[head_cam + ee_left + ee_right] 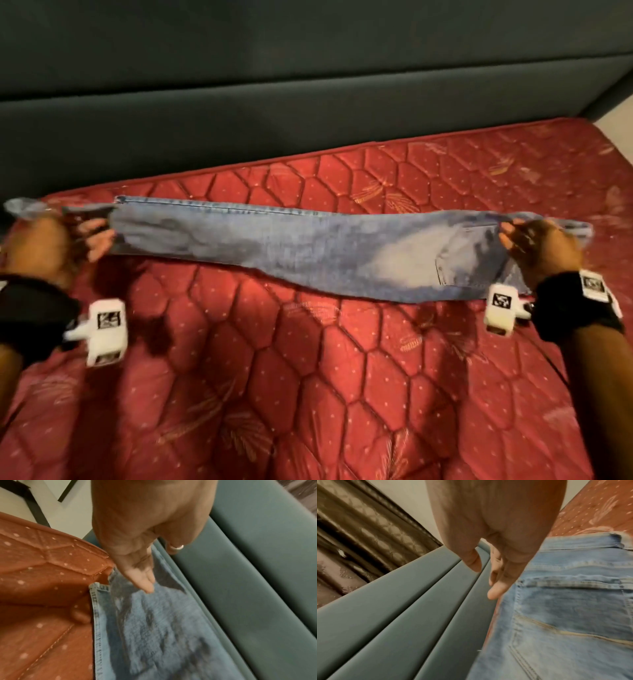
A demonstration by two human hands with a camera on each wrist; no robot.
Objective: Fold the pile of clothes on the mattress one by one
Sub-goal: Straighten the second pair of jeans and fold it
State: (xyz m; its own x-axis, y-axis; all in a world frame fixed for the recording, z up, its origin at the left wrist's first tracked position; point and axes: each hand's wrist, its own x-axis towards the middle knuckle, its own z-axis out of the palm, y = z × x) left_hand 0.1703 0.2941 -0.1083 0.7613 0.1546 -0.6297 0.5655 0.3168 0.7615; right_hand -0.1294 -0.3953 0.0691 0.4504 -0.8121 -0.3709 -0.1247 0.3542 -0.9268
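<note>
A pair of faded blue jeans [308, 246], folded lengthwise, is stretched sideways over the red quilted mattress [308, 394]. My left hand [68, 240] grips the leg end at the left, with the hems bunched past its knuckles. In the left wrist view the fingers [144, 582] lie on the denim [163, 628] and another fingertip [80, 615] shows beside the hem. My right hand [534, 250] holds the waist end at the right. The right wrist view shows its fingers [498, 588] along the edge of the denim by the back pocket [573, 608].
A dark teal padded panel [274, 102] runs along the mattress's far edge, close behind the jeans. Pale floor [616, 123] shows at the far right corner. A patterned curtain [359, 540] hangs beyond the panel. No pile of other clothes is in view.
</note>
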